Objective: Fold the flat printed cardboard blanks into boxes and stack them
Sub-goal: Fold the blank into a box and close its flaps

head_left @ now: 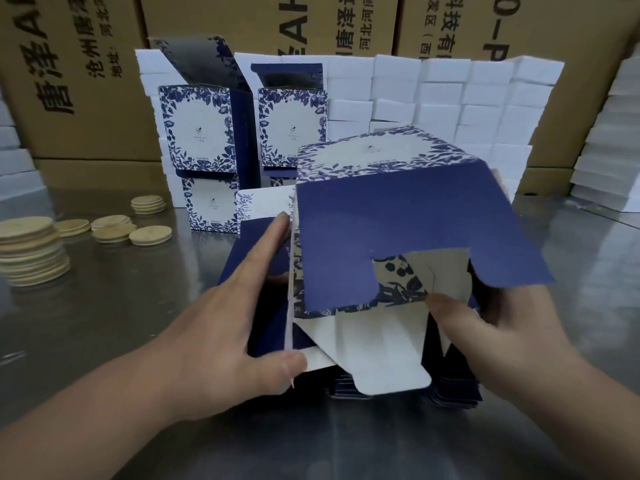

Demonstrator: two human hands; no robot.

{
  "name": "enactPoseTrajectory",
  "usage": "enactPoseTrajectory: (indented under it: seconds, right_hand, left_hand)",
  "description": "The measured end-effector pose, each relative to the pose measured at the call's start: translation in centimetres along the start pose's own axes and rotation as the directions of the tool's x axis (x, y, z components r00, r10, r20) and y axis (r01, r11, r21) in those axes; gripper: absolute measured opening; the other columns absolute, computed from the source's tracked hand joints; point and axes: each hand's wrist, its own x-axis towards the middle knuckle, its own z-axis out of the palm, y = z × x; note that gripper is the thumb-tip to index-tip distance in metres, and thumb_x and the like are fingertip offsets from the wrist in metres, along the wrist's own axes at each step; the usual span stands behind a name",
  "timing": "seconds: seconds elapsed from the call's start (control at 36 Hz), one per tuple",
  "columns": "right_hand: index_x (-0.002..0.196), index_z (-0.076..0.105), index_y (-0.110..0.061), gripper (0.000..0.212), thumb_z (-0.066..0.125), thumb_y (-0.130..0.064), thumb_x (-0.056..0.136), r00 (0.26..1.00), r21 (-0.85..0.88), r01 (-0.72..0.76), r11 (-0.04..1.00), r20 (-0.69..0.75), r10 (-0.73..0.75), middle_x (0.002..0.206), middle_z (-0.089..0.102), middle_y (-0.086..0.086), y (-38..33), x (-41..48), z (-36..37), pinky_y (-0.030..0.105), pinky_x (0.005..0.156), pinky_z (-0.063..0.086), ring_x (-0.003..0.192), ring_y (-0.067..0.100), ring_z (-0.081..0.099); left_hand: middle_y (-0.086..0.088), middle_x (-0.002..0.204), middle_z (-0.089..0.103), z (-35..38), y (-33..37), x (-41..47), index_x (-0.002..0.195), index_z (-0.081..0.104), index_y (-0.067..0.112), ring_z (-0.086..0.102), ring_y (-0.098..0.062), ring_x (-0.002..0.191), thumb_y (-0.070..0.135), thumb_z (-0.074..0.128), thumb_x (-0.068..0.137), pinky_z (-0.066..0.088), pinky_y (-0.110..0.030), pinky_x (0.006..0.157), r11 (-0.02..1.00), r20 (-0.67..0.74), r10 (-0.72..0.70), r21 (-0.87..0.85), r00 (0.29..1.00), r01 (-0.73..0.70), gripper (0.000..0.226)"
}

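A half-formed blue-and-white floral box [388,216] is held above the metal table [104,306], its navy bottom flap facing me and white inner flaps hanging below. My left hand [235,327] grips its left side, fingers flat on the navy panel, thumb at the lower edge. My right hand [485,337] holds the right lower corner, thumb pressed on a flap. Under the box lies a stack of flat navy blanks [450,393]. Folded boxes [197,129] stand stacked two high behind, lids open.
Piles of round wooden discs [31,251] lie at the left on the table. A wall of white foam blocks [450,105] rises behind the boxes, with large brown cartons [86,81] beyond. More white blocks stand at the far right.
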Motion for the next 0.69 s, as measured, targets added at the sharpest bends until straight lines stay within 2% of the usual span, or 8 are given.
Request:
enactPoseTrajectory:
  seconds: [0.08, 0.14, 0.31, 0.42, 0.53, 0.56, 0.64, 0.69]
  right_hand:
    - [0.109, 0.046, -0.012, 0.056, 0.046, 0.02, 0.062, 1.0, -0.088, -0.009, 0.996, -0.023, 0.007, 0.078, 0.048, -0.049, 0.0, 0.4, 0.1, -0.009, 0.047, 0.023, 0.06, -0.028, 0.043]
    - [0.123, 0.046, -0.004, 0.067, 0.045, 0.019, 0.061, 0.999, -0.144, 0.017, 0.989, -0.049, -0.025, 0.093, 0.045, -0.052, 0.5, 0.4, 0.1, -0.012, 0.052, 0.023, 0.066, -0.029, 0.043]
    - [0.132, 0.029, -0.059, 0.093, 0.035, 0.006, 0.065, 0.998, -0.126, -0.02, 0.992, -0.054, 0.013, 0.104, 0.052, -0.047, 0.7, 0.6, -0.1, -0.005, 0.045, 0.029, 0.057, -0.022, 0.05]
    - [0.125, 0.018, -0.072, 0.083, 0.038, -0.011, 0.072, 0.994, -0.124, -0.095, 0.988, -0.066, 0.088, 0.117, 0.034, -0.059, 1.3, 0.6, 0.0, -0.006, 0.058, 0.033, 0.081, -0.029, 0.049]
    - [0.12, 0.018, -0.077, 0.086, 0.04, -0.009, 0.071, 0.989, -0.152, -0.122, 0.981, -0.103, 0.107, 0.109, 0.034, -0.062, 1.8, 0.3, -0.1, -0.005, 0.051, 0.032, 0.06, -0.025, 0.049]
    - [0.12, 0.018, -0.078, 0.086, 0.041, -0.011, 0.072, 0.991, -0.163, -0.108, 0.981, -0.094, 0.094, 0.111, 0.035, -0.06, 1.9, 0.3, -0.2, -0.006, 0.053, 0.033, 0.066, -0.025, 0.051]
    - [0.133, 0.031, -0.051, 0.068, 0.036, -0.015, 0.076, 0.998, -0.255, 0.021, 0.967, -0.052, -0.035, 0.133, 0.036, -0.042, 2.4, 0.6, -0.2, -0.005, 0.082, 0.032, 0.113, -0.023, 0.039]
    - [0.136, 0.037, -0.034, 0.064, 0.031, -0.015, 0.075, 0.995, -0.297, 0.064, 0.953, -0.048, -0.082, 0.139, 0.037, -0.024, 2.6, 0.8, -0.1, -0.002, 0.091, 0.028, 0.123, -0.021, 0.031]
  left_hand:
    - [0.054, 0.128, 0.026, 0.0, -0.7, 0.1, 0.143, 0.007, 0.048, 0.033, 0.024, 0.119, 0.053, 0.051, 0.062, 0.034, -0.022, 0.087, 0.996, -0.052, 0.092, 0.007, 0.994, -0.092, 0.092]
    - [0.054, 0.127, 0.027, 0.1, -0.8, 0.1, 0.139, 0.006, 0.055, 0.032, 0.025, 0.119, 0.051, 0.05, 0.064, 0.032, -0.021, 0.088, 0.994, -0.101, 0.106, -0.025, 0.989, -0.109, 0.087]
    - [0.063, 0.115, 0.027, 0.3, -1.0, 0.2, 0.12, -0.002, 0.079, 0.031, 0.033, 0.11, 0.047, 0.042, 0.066, 0.031, -0.009, 0.088, 0.995, -0.273, 0.098, 0.01, 0.957, -0.099, 0.077]
    - [0.06, 0.123, 0.021, 0.3, -1.0, 0.1, 0.12, 0.001, 0.08, 0.033, 0.03, 0.113, 0.044, 0.039, 0.068, 0.038, -0.035, 0.094, 0.996, -0.31, 0.088, 0.002, 0.947, -0.092, 0.074]
    - [0.04, 0.117, 0.041, 0.3, -0.8, -0.3, 0.126, 0.003, 0.075, 0.059, -0.042, 0.099, 0.038, 0.035, 0.074, 0.049, -0.064, 0.077, 0.987, -0.355, 0.145, 0.11, 0.923, -0.113, 0.072]
    - [0.038, 0.122, 0.041, 0.3, -0.8, -0.3, 0.128, 0.003, 0.073, 0.057, -0.045, 0.093, 0.036, 0.034, 0.075, 0.049, -0.063, 0.076, 0.982, -0.363, 0.173, 0.141, 0.915, -0.129, 0.072]
    - [0.048, 0.137, 0.021, 0.3, -1.1, 0.0, 0.134, 0.007, 0.065, 0.056, -0.01, 0.106, 0.032, 0.031, 0.077, 0.041, -0.031, 0.099, 0.97, -0.372, 0.22, 0.177, 0.902, -0.164, 0.071]
    - [0.029, 0.142, 0.03, 0.3, -1.4, 0.1, 0.133, 0.016, 0.057, 0.042, 0.007, 0.119, 0.027, 0.031, 0.078, 0.034, -0.006, 0.094, 0.964, -0.382, 0.236, 0.211, 0.893, -0.164, 0.065]
